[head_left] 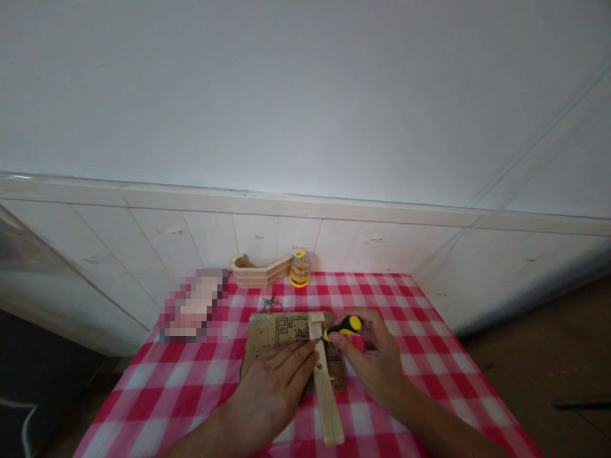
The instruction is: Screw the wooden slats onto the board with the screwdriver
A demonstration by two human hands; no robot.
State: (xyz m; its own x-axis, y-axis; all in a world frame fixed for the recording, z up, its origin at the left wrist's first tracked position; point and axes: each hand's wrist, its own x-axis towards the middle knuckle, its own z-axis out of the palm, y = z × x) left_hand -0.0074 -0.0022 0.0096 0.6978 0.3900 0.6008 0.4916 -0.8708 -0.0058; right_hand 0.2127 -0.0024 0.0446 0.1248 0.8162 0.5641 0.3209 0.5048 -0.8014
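In my right hand [377,356] is a screwdriver [344,327] with a black and yellow handle, held at a slant. Its tip points down and left at a screw in a light wooden strip [327,407]. A second screw [319,366] sits lower on the strip. My left hand [277,385] lies flat, fingers stretched out and the fingertips against the strip's left side. Beneath the strip and this hand lies a brown cardboard piece [267,329] with black printing. A short wooden block [316,317] sits at the strip's far end.
Several loose dark screws [272,301] lie beyond the cardboard. Near the wall stand a curved wooden piece [252,276] and a clear, yellow-based container of bits [300,270]. A pixelated object [193,305] rests at the left of the checkered tablecloth [405,305].
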